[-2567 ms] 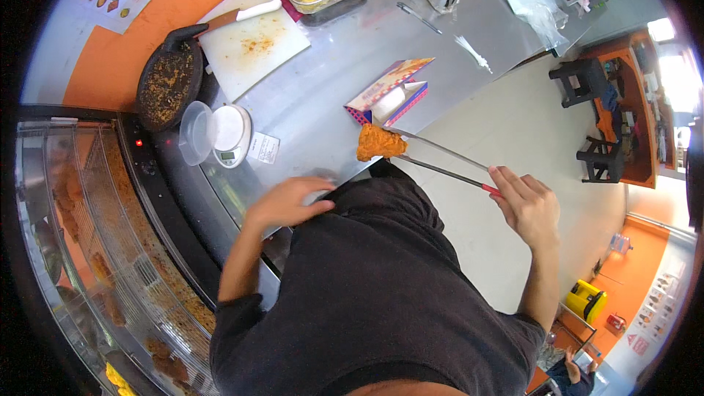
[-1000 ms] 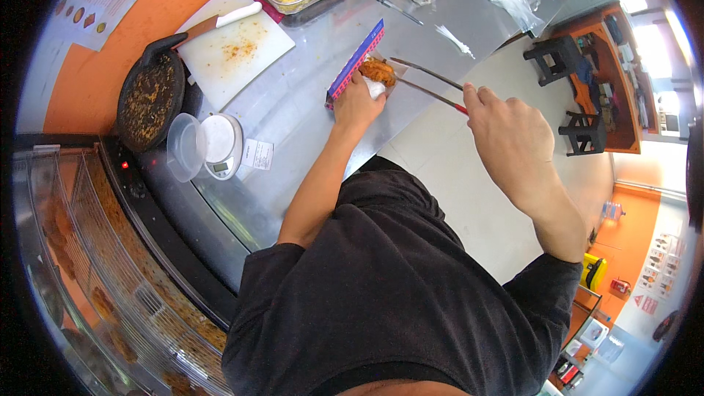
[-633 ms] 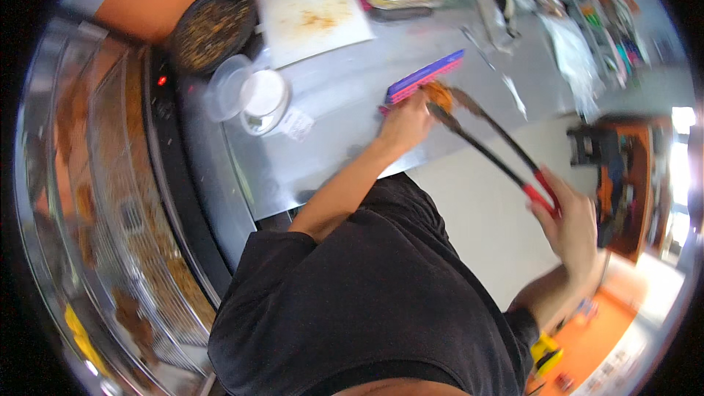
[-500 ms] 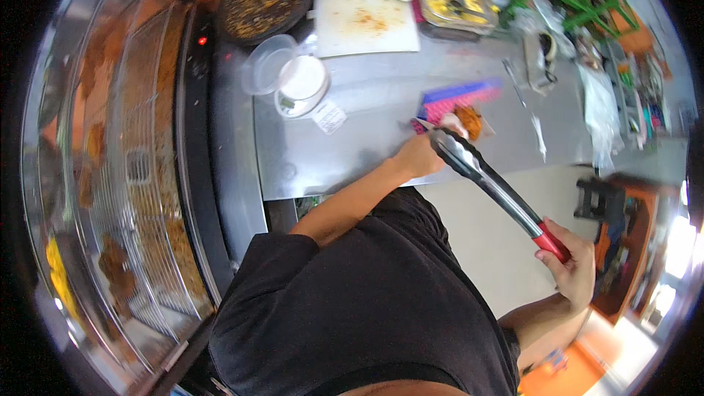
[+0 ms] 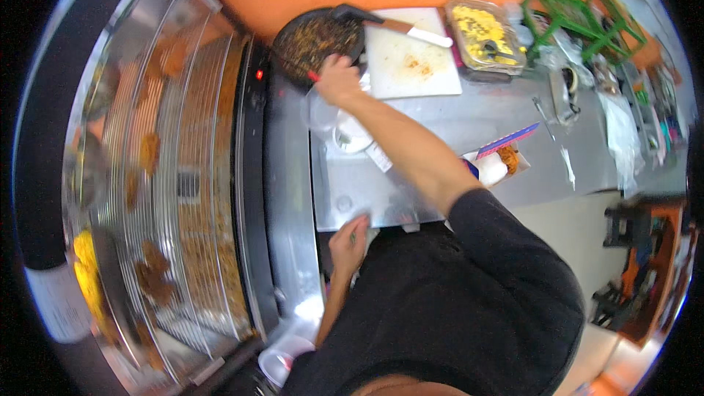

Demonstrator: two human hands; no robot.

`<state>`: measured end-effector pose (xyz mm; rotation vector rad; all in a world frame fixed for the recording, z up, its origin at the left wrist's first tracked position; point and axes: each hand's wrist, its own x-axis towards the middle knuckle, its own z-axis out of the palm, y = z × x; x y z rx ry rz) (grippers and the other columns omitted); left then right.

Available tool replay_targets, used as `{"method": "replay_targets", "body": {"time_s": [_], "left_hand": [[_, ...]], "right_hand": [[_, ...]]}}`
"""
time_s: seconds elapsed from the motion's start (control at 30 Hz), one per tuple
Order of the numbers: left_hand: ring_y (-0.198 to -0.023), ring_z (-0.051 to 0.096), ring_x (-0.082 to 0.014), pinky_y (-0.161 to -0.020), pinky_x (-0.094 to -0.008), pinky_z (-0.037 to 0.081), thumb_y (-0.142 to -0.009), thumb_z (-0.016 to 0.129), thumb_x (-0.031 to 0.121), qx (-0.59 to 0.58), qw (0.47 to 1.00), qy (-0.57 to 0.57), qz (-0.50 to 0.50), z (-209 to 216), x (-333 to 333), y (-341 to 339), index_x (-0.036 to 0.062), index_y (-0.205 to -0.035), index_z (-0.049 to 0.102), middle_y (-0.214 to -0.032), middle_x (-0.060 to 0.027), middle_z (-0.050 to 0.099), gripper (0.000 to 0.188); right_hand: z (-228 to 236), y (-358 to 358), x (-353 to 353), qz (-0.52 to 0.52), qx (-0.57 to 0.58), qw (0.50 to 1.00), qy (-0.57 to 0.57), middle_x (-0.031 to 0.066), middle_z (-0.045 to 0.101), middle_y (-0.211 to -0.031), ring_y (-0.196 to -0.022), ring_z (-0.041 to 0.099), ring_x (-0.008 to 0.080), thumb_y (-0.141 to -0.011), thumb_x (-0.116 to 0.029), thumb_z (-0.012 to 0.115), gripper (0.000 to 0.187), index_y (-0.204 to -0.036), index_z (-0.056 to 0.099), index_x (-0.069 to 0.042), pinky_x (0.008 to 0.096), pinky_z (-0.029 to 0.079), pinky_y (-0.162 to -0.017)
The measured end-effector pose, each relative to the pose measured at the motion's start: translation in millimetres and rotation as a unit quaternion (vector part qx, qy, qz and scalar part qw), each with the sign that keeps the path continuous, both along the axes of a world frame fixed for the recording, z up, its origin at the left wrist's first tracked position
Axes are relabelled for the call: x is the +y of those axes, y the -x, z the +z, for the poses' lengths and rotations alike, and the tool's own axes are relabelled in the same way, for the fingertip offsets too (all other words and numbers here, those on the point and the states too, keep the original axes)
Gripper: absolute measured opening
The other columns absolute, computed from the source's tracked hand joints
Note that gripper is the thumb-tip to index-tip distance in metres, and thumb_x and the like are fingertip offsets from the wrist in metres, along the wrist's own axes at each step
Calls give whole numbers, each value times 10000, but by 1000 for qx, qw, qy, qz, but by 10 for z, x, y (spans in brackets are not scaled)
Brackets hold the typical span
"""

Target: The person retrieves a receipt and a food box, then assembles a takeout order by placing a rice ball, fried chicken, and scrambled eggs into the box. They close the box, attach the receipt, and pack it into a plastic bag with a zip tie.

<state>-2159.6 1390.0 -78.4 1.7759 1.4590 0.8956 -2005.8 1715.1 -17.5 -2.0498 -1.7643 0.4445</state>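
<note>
Stainless steel surface [image 5: 411, 139] spans the frame beneath an orange wall. At far left, a glass display case [image 5: 169, 176] holds fried items on wire racks. Left hand [image 5: 350, 238] rests on the surface's near edge, fingers loosely together, holding nothing. Right hand [image 5: 339, 81] reaches forward and left, fingers closed around a red-handled tool whose form is unclear, touching the dark pan [image 5: 317, 40]. Cutting board [image 5: 411, 62] lies just right of the pan.

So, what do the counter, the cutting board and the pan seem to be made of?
Counter: probably stainless steel, grey and shiny with reflections. Cutting board: likely white plastic, matt and stained. Pan: dark metal, perhaps cast iron or coated; the look leaves this open.
</note>
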Motion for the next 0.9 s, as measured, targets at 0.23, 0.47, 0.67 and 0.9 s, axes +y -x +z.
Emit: {"method": "replay_targets", "body": {"time_s": [0.23,0.47,0.67,0.9], "left_hand": [[-907,713,-215,-844,-322,571,-1027,613,129,-100,974,50,197,-375,-379,902,-67,-1172,674,-1005,-158,735,251],[-852,675,-191,-793,-329,581,-1046,597,148,-133,978,24,161,-274,197,636,-85,-1155,655,-962,-136,703,264],[-794,658,-179,-726,-325,552,-1024,599,70,-124,991,-37,34,173,619,-416,-88,-1133,659,-933,-133,695,201],[-768,648,-209,-723,-335,538,-1019,547,16,-93,962,-246,-65,1041,857,-2041,-70,-1092,656,-901,-164,682,157]], "right_hand": [[-18,627,714,-130,-81,988,12,334,476,-1425,-1208,485,503,-970,-369,563,614,-1450,486,4,614,469,-949],[544,-431,-1480,145,159,942,-258,123,694,-989,-947,672,299,-904,-206,693,223,-1020,700,-16,398,564,-804],[948,-3193,-2496,-182,120,948,-232,95,645,-639,-563,551,142,-921,-315,764,316,-792,728,-29,333,473,-549],[869,-6660,-1982,-291,-101,917,-253,167,735,-846,-849,715,383,-884,-294,697,228,-917,715,-69,499,554,-763]]}}
